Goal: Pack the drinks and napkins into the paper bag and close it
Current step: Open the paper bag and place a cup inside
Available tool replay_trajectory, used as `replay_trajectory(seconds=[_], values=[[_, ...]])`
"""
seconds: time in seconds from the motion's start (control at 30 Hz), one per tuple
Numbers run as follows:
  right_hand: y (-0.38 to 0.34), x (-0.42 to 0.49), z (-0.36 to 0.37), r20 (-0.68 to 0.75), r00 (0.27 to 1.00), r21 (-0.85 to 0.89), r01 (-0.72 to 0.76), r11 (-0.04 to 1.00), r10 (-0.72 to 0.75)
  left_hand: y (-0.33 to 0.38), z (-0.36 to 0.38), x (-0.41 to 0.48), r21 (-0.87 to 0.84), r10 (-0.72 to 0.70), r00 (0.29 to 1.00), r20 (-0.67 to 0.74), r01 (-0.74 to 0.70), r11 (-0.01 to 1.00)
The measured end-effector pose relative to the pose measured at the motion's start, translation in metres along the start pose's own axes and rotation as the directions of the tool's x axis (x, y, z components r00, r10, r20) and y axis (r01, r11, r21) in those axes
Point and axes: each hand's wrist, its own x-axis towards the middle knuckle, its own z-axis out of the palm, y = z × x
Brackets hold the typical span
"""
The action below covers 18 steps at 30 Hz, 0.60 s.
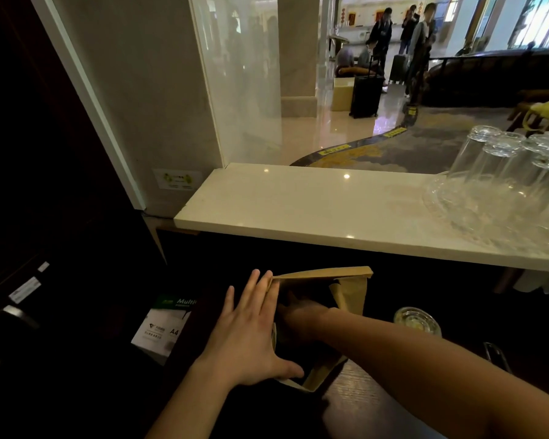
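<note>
A brown paper bag (324, 275) stands open on the dark lower counter, its mouth facing up. My left hand (251, 331) lies flat against the bag's left side, fingers spread and thumb at the near corner. My right hand (298, 318) reaches down inside the bag, and its fingers are hidden in the dark interior. A drink in a clear cup (417, 320) stands just right of the bag, beyond my right forearm. No napkins are visible.
A white marble ledge (298, 204) runs above the work surface, with upturned glasses on a glass tray (501, 191) at its right. A pack of A4 paper (164, 324) lies to the left. People with suitcases stand in the lobby beyond.
</note>
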Motion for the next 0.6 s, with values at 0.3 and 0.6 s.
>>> replay_trajectory(seconds=[0.3,0.6], values=[[-0.016,0.008,-0.002,0.181,0.981,-0.078,-0.060,0.995,0.073,-0.006,0.006,0.002,-0.007,-0.007,1.000,-0.021,0.007,1.000],[-0.022,0.013,0.012,0.036,0.997,-0.028,-0.061,0.998,0.062,-0.010,0.004,0.002,-0.023,-0.031,0.999,-0.016,0.031,0.999]])
